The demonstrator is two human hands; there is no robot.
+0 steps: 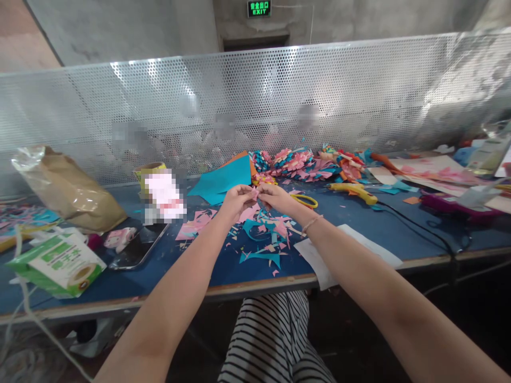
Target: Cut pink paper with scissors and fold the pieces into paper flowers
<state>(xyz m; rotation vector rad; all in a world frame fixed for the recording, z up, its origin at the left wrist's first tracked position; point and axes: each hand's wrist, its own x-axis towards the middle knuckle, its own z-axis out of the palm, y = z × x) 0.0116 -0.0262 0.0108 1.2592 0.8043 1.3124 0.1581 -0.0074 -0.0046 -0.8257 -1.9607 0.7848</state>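
A blue desk runs left to right in front of a perforated metal screen, with a grey wall and a green exit sign beyond. Paper scraps litter the middle of the desk; a yellow glue gun lies far right, a green carton near left. Above the scraps, the left hand and right hand meet, fingertips pinched together on a small pink paper piece held between them.
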